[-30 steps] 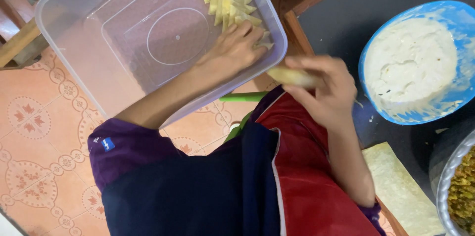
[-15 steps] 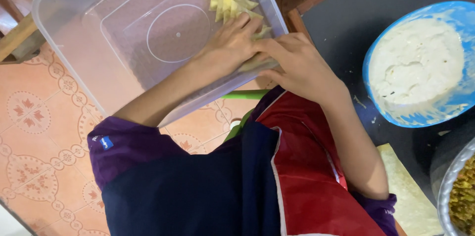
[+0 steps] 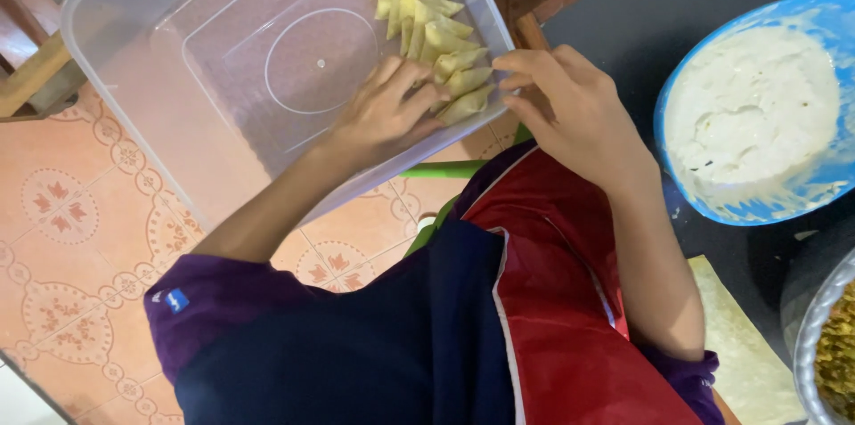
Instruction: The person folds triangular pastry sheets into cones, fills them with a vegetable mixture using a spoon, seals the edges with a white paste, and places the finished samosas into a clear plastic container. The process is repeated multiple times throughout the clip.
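Right hand (image 3: 570,113) withdrawn, left hand (image 3: 383,113) flat against pastries (image 3: 463,82).

The clear tub (image 3: 160,60) is cut off by the top edge, along with the far end of its pastry row (image 3: 419,6). My left hand (image 3: 383,113) covers part of the nearest pastry (image 3: 468,104). The blue bowl (image 3: 712,202) and metal bowl (image 3: 806,336) run off the right edge.

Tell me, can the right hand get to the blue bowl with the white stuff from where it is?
Probably yes. The right hand is at the clear tub's edge by the folded pastries, and the blue bowl sits close on that side with only bare dark tabletop between them.
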